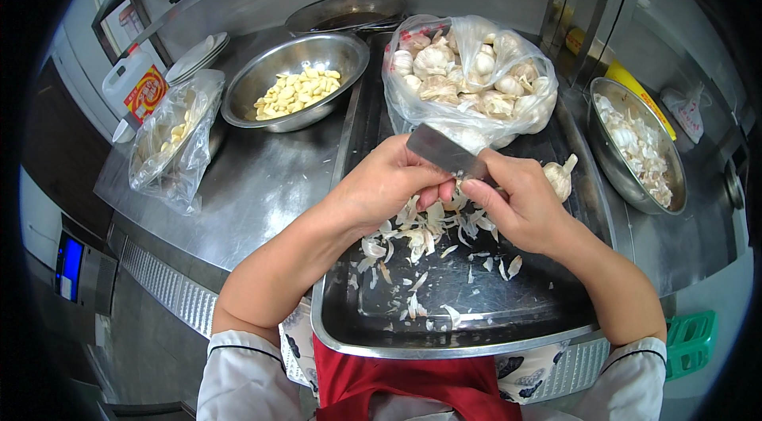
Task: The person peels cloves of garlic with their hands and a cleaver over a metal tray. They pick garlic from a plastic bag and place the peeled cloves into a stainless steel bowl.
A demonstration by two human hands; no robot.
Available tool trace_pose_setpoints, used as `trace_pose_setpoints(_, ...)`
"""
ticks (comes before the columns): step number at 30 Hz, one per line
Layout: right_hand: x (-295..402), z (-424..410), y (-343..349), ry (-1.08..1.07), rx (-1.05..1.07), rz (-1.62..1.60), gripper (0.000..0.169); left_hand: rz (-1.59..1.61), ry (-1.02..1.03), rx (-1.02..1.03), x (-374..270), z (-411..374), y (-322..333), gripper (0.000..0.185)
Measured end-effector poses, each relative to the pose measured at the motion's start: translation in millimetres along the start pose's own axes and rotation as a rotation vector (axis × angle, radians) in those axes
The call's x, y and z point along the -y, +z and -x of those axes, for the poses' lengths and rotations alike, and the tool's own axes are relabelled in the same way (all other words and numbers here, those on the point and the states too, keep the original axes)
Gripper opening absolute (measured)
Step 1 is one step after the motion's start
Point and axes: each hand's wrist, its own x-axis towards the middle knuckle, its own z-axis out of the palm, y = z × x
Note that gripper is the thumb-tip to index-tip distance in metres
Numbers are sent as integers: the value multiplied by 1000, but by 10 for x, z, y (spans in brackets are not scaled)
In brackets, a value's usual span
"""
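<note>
My right hand (524, 201) grips a small knife with a broad rectangular metal blade (443, 150), which points up and left over the fingers of my left hand (393, 180). Both hands meet above a dark metal tray (524, 308). Between the fingertips shows a pale bit of garlic (458, 183), mostly hidden by blade and fingers. Loose garlic skins (419, 236) lie on the tray below. A whole garlic bulb (559, 177) with a stem rests just right of my right hand. Beyond the hands, a clear plastic bag (470, 79) full of unpeeled bulbs sits on the tray.
Left of the tray stands a steel bowl of peeled cloves (297, 93), near a plastic-wrapped container (175, 141), stacked plates (196, 58) and a white jug (137, 85). A steel bowl of garlic skins (637, 147) is at right. Behind is a round pan (348, 10).
</note>
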Motion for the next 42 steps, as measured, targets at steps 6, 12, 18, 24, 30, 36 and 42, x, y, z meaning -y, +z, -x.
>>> trace_pose_setpoints(6, 67, 67, 96, -64, 93, 114, 19, 176, 4, -114, 58, -56, -77, 10)
trace_pose_setpoints(12, 18, 26, 20, 111, -1, -30, 22, 265, -2, -90, 35, -13, -81, 11)
trace_pose_setpoints(18, -88, -2, 22, 84, -125, -90, 26, 246, -29, -60, 28, -29, -69, 12)
trace_pose_setpoints(24, -80, -4, 53, 69, -143, -68, 24, 212, -28, -70, 19, -22, -49, 12)
trace_pose_setpoints(30, -84, -6, 41, 42, -122, 25, 24, 136, -23, -30, 18, -25, -41, 14)
trace_pose_setpoints(36, -142, -3, 60, 18, -141, 33, 24, 80, -18, 49, 56, -30, -27, 22)
trace_pose_setpoints(42, -104, -10, 44, 29, -119, -38, 26, 35, 1, 69, 64, -37, -23, 25)
